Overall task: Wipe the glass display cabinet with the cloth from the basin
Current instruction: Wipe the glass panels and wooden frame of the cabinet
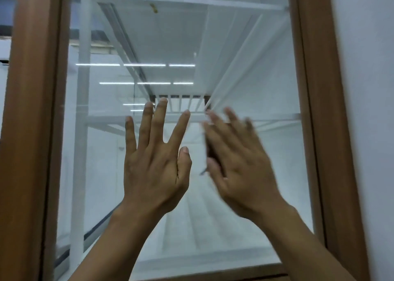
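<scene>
The glass display cabinet [106, 174] is seen from really close up, so pretty much the whole view is filled by its front pane, which is boxed in by a brown wooden frame [27, 131]. Both hands are raised in front of the glass, side by side and just apart.

The left hand [153, 167] is held loose and spread out, with its fingers [160, 120] straight and fanned and nothing gripped. Whether the palm is actually laid on the pane or only held near it can't be told.

The right hand [241, 174] is smeared by motion blur, but its fingers are seen stretched out rather than curled. A pale cloth [205, 144] is pressed flat under the palm against the glass. Only a thin whitish edge of that cloth is shown, poking out along the thumb side, so not much else can be said about it.

Behind the pane, white shelves [170, 35] are seen, and rows of strip lights [136, 64] are reflected in the glass. A plain white wall [366, 88] is caught at the right edge, past the frame.
</scene>
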The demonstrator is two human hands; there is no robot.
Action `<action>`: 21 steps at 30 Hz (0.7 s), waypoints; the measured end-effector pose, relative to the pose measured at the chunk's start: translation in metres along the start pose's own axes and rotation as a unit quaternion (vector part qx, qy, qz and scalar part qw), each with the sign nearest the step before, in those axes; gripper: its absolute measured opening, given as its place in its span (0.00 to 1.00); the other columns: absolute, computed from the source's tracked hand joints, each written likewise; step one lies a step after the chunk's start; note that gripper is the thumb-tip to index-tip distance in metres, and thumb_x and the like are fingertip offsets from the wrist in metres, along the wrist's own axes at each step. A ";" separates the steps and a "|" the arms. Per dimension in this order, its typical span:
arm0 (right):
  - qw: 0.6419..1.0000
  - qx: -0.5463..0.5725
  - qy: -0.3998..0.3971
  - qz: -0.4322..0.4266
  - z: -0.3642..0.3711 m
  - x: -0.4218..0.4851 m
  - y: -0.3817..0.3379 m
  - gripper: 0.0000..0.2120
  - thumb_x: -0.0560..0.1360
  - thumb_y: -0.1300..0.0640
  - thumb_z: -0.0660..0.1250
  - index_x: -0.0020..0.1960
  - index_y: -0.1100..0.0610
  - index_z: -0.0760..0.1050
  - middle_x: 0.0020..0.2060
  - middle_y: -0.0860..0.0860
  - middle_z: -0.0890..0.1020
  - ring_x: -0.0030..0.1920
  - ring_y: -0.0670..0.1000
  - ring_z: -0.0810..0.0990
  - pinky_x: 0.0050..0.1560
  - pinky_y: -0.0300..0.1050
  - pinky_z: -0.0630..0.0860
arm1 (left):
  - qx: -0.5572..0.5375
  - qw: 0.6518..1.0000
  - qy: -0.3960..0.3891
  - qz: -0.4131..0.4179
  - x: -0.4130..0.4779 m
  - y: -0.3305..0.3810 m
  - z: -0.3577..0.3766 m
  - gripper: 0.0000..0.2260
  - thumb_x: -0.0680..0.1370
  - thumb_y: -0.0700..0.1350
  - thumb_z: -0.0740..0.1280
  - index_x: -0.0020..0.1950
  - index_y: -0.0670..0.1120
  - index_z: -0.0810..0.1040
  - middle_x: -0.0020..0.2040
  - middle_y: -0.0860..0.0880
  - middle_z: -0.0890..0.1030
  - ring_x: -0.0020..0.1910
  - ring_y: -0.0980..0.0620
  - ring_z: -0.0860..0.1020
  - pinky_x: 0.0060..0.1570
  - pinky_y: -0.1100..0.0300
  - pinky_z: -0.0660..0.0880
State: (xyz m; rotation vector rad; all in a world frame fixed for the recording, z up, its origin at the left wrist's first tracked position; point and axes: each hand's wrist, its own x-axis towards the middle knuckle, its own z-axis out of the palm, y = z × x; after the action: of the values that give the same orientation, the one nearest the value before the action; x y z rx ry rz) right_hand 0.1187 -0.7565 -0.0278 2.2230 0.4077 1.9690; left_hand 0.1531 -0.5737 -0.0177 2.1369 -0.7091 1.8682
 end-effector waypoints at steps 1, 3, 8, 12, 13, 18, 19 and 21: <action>0.997 -0.006 0.021 0.068 -0.003 0.000 0.021 0.29 0.81 0.50 0.55 0.81 0.55 0.58 0.81 0.50 0.57 0.82 0.53 0.48 0.80 0.60 0.49 | -0.003 1.000 0.001 0.001 0.008 -0.002 -0.001 0.28 0.81 0.52 0.49 0.82 0.53 0.56 0.84 0.45 0.49 0.83 0.45 0.46 0.79 0.35 0.47; 0.977 -0.029 0.057 0.205 -0.017 0.022 0.061 0.29 0.81 0.49 0.54 0.80 0.57 0.59 0.81 0.52 0.59 0.82 0.55 0.49 0.80 0.63 0.47 | -0.010 1.000 0.006 0.000 0.029 -0.006 -0.005 0.27 0.81 0.51 0.50 0.82 0.53 0.56 0.84 0.46 0.48 0.83 0.46 0.46 0.79 0.36 0.46; 0.994 0.025 0.026 0.103 -0.011 0.108 -0.002 0.30 0.82 0.49 0.53 0.82 0.57 0.54 0.82 0.52 0.54 0.82 0.54 0.46 0.81 0.59 0.44 | -0.015 0.998 0.024 -0.048 0.095 -0.015 -0.018 0.28 0.80 0.49 0.51 0.81 0.51 0.59 0.84 0.45 0.50 0.83 0.45 0.47 0.80 0.38 0.45; 0.999 0.010 0.019 0.043 -0.004 0.073 -0.011 0.28 0.79 0.50 0.58 0.78 0.55 0.63 0.79 0.51 0.62 0.81 0.54 0.57 0.80 0.59 0.52 | -0.015 0.998 0.014 -0.058 0.131 -0.018 -0.027 0.28 0.79 0.48 0.50 0.81 0.51 0.59 0.84 0.44 0.50 0.83 0.45 0.47 0.80 0.37 0.44; 0.996 -0.011 0.036 0.085 -0.007 0.076 0.014 0.27 0.79 0.50 0.57 0.77 0.57 0.64 0.79 0.52 0.63 0.81 0.56 0.57 0.80 0.60 0.52 | -0.012 0.999 0.011 -0.051 0.138 -0.019 -0.028 0.28 0.79 0.48 0.51 0.81 0.50 0.59 0.84 0.44 0.50 0.83 0.45 0.47 0.79 0.37 0.44; 0.983 -0.013 0.005 0.181 -0.042 0.186 0.097 0.30 0.81 0.52 0.55 0.81 0.60 0.56 0.82 0.54 0.54 0.82 0.57 0.47 0.81 0.59 0.44 | 0.004 1.000 0.003 -0.022 0.193 -0.008 -0.026 0.28 0.80 0.49 0.51 0.81 0.51 0.59 0.83 0.42 0.50 0.83 0.43 0.48 0.79 0.36 0.45; 0.990 0.000 -0.004 0.143 -0.042 0.203 0.088 0.31 0.81 0.52 0.55 0.81 0.59 0.54 0.82 0.53 0.53 0.82 0.56 0.46 0.81 0.58 0.44 | 0.007 1.000 0.001 -0.018 0.208 -0.006 -0.027 0.28 0.80 0.49 0.51 0.81 0.51 0.58 0.83 0.42 0.51 0.83 0.43 0.48 0.79 0.36 0.45; 0.997 0.027 -0.031 0.064 -0.036 0.214 0.067 0.32 0.80 0.51 0.56 0.82 0.57 0.53 0.82 0.52 0.53 0.82 0.55 0.47 0.81 0.58 0.45 | 0.012 1.000 -0.006 -0.017 0.235 -0.004 -0.030 0.28 0.79 0.48 0.52 0.81 0.51 0.58 0.83 0.42 0.50 0.83 0.43 0.48 0.79 0.36 0.46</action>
State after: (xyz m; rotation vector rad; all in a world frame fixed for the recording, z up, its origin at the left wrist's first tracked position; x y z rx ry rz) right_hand 0.1124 -0.7603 0.1989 2.3933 0.3229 1.9646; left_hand 0.1478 -0.6065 0.2173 2.1615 -0.6512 1.8573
